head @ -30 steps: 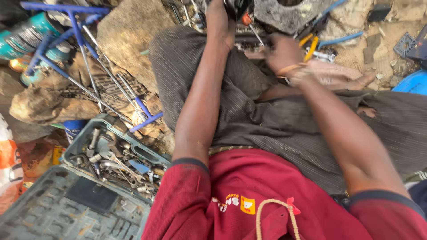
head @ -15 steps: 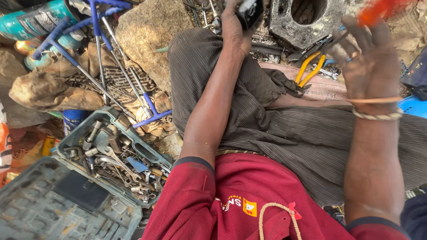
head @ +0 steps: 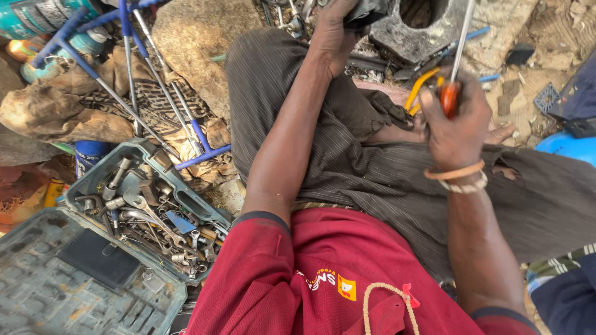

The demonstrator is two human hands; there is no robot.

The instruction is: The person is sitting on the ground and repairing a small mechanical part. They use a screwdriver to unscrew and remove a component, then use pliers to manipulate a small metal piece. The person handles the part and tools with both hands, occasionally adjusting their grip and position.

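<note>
- Our right hand (head: 456, 124) is clenched round the orange handle of a screwdriver (head: 458, 59), shaft pointing up toward the metal block (head: 428, 28), probably so the tip can reach it.
- Our left hand (head: 338, 31) grips the block's dark edge, seemingly to steady it.
- The open toolbox (head: 133, 205) sits by our left hip, within reach.

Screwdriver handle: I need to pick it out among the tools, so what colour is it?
Orange-red, seen in the head view, on the screwdriver in the right hand.
</note>
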